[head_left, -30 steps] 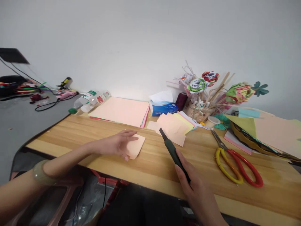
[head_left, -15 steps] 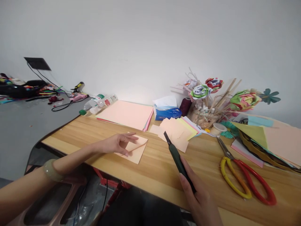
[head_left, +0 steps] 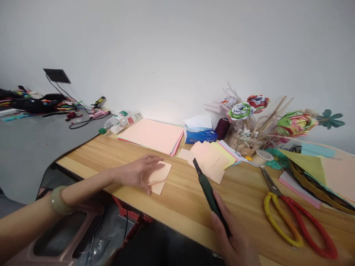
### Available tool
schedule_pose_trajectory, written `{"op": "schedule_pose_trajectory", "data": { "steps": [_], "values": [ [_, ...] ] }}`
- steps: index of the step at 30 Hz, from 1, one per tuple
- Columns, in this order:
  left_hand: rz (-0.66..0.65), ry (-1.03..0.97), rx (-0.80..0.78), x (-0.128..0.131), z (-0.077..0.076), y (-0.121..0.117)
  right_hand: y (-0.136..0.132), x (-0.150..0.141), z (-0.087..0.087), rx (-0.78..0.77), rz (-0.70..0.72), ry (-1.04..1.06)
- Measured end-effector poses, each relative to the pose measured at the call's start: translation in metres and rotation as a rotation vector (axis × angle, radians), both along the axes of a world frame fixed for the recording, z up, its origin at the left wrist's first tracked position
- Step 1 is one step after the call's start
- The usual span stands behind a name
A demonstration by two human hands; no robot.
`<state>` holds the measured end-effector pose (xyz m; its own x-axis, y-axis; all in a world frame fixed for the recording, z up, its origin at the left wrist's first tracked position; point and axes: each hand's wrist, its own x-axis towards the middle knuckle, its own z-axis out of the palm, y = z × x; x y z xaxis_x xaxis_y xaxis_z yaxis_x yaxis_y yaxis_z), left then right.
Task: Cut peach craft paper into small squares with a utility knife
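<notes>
My left hand (head_left: 135, 173) rests on a small folded peach paper (head_left: 163, 173) on the wooden table. Its thumb is at the near edge and its fingers reach the far side, gripping the paper. One flap curves up from the sheet, and the palm hides the paper's left part. In my right hand (head_left: 235, 236) is a dark green utility knife (head_left: 208, 190), closed in the fingers. Its dark blade is out, points up and away, and is apart from the paper. Behind the blade lies a fanned pile of small peach and yellow sheets (head_left: 208, 159).
Large scissors (head_left: 285, 210) with yellow and red handles lie at the right. Along the back are a stack of big peach sheets (head_left: 152, 133), a blue tissue pack (head_left: 200, 135) and paper flowers (head_left: 241, 111). Plastic bottles (head_left: 119, 120) stand beyond the table's left edge.
The folded paper has turned and its flap lies further over under my left hand. My right hand still holds the knife in nearly the same pose. The view has shifted slightly.
</notes>
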<state>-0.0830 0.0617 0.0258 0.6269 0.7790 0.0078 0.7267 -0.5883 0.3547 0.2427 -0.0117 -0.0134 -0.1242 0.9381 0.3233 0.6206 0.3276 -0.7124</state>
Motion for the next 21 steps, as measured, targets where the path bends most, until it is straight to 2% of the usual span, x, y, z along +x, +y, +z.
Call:
{"op": "schedule_pose_trajectory", "data": {
  "steps": [3, 6, 10, 14, 17, 19, 21],
  "values": [
    [-0.024, -0.022, 0.140, -0.001, -0.002, -0.001, -0.001, -0.001, -0.002, 0.027, 0.008, 0.025],
    [0.009, -0.043, 0.248, -0.002, -0.007, -0.004, 0.000, -0.001, -0.005, 0.048, 0.011, 0.018],
    [0.064, -0.065, 0.284, -0.004, -0.014, -0.011, 0.001, 0.000, -0.009, 0.075, 0.030, 0.005],
    [0.076, -0.113, 0.232, -0.006, -0.018, -0.019, 0.002, 0.001, -0.010, 0.093, 0.034, -0.013],
    [0.114, -0.185, 0.262, -0.008, -0.016, -0.020, 0.002, 0.001, -0.011, 0.099, 0.036, -0.017],
    [0.141, -0.257, 0.351, -0.008, -0.012, -0.017, 0.001, 0.001, -0.011, 0.091, 0.032, -0.012],
    [0.111, -0.345, 0.440, -0.008, -0.005, -0.013, 0.001, 0.000, -0.011, 0.082, 0.023, 0.000]
  ]
}}
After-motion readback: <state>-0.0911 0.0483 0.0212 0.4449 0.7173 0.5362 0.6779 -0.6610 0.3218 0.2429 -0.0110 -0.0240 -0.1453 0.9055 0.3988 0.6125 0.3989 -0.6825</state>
